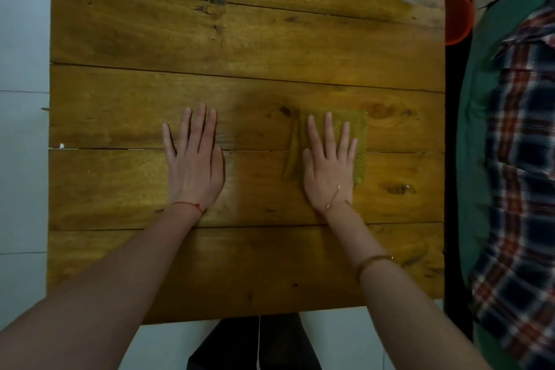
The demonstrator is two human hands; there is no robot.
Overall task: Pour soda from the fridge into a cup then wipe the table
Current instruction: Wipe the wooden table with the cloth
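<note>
Left hand flat on the wooden table, fingers straight, holding nothing; right hand flat, fingers spread, pressing the folded yellow-green cloth near the table's right side.

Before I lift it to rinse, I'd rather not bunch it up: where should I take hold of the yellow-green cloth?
Probably the cloth is best pinched at its bare far-right corner, coming from the right. It lies flat on the table, the right hand covers its middle, and its left edge is creased.
</note>
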